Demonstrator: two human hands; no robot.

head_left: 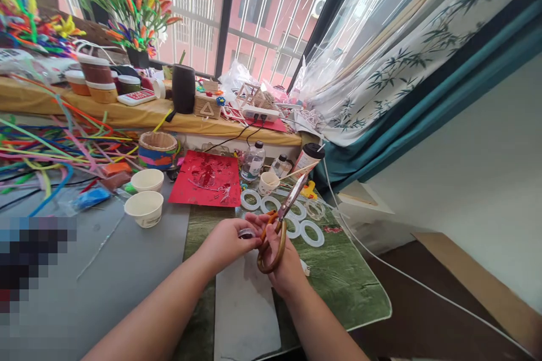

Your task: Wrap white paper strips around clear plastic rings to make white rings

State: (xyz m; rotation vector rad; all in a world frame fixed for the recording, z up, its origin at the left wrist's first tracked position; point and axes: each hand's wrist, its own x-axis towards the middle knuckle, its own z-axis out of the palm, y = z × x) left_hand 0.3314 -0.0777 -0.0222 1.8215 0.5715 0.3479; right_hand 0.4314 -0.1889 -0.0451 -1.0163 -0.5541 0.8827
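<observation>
My right hand (285, 262) is closed on a pair of scissors (273, 246) with orange-brown handles, their blades pointing up and to the right. Close beside it, my left hand (228, 245) pinches a small round clear item (247, 233) with a dark middle; its details are too small to tell. The fingertips of both hands meet near the scissor handles. Beyond them, several translucent rings (312, 233) lie on the green mat (351, 276). Below my hands is a pale grey strip (245, 316).
A red sheet (180, 186) with scraps, two paper cups (144, 209), a small cup (268, 183) with sticks, bottles (253, 162) and a dark-lidded tumbler (311, 157) stand beyond my hands. Pipe cleaners (55, 146) spread at left. A white cable (406, 274) crosses at right.
</observation>
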